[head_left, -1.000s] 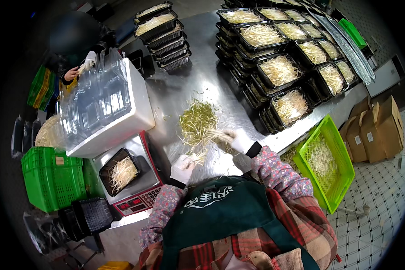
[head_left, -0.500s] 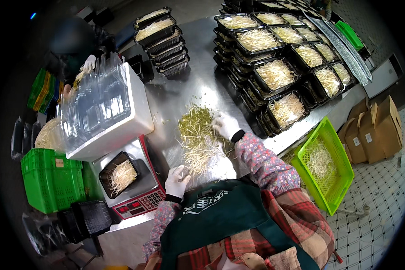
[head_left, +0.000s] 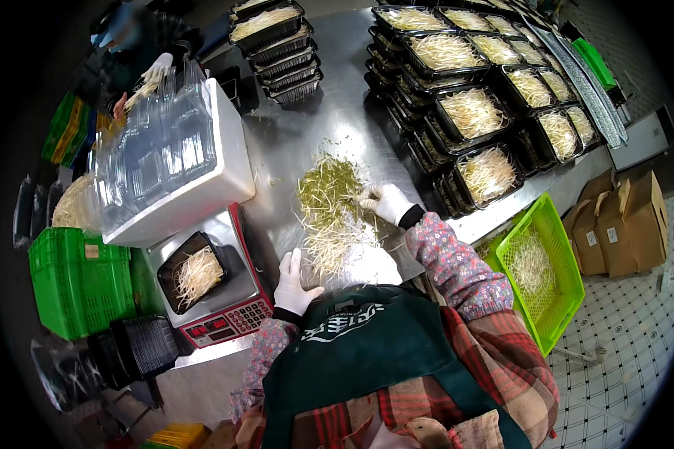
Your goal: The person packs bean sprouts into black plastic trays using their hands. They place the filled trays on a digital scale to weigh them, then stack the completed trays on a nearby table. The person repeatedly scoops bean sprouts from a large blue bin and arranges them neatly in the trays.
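A loose pile of bean sprouts, yellow-green at its far end and pale at its near end, lies on the steel table in front of me. My right hand, in a white glove, is at the pile's right edge with its fingertips closed on some sprouts. To the near left of the pile, my left hand, also gloved, rests with fingers outstretched and thumb apart, holding nothing. Left of it, a black tray of sprouts sits on a red-edged scale.
Clear plastic lids fill a white foam box at left; a gloved co-worker is beyond it. Stacked filled trays cover the right side, more the back. A lime basket holds sprouts; green crates stand left.
My left hand has opened from a curled pose and moved slightly up. The right hand stays by the sprouts. The whole view has shifted a little.
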Demonstrator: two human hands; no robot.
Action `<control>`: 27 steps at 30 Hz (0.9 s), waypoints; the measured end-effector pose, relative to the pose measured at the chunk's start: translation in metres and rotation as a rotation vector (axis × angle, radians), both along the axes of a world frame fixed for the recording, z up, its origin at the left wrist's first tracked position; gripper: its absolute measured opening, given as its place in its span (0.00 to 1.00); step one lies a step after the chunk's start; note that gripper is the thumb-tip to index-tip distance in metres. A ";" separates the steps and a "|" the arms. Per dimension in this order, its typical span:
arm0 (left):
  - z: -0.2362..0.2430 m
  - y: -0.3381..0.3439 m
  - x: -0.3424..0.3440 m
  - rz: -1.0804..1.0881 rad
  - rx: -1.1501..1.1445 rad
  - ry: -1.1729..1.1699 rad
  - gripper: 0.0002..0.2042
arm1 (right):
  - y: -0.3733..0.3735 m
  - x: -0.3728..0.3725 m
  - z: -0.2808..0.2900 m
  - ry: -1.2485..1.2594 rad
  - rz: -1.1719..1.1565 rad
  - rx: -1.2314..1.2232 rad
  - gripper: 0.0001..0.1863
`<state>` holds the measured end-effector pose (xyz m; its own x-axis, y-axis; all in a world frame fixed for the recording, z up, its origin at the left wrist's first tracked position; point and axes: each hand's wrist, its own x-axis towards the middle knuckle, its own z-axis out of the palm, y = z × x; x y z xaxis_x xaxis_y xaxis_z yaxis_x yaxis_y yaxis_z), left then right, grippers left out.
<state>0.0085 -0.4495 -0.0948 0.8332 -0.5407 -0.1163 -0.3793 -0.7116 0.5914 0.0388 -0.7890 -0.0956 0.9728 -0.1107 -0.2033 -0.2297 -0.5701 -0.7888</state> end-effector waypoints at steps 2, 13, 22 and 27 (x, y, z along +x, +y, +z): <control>0.011 -0.016 0.001 -0.011 0.046 0.025 0.59 | 0.018 -0.010 -0.010 0.102 0.085 0.045 0.19; -0.050 -0.023 0.042 -0.018 -0.073 -0.069 0.12 | 0.043 -0.044 -0.029 -0.060 0.204 -0.271 0.11; -0.016 -0.035 0.002 -0.065 -0.246 -0.104 0.17 | 0.065 -0.041 0.021 -0.029 0.252 -0.190 0.12; -0.029 -0.009 0.000 0.051 -0.122 0.076 0.35 | 0.050 -0.059 -0.013 -0.089 0.263 -0.163 0.38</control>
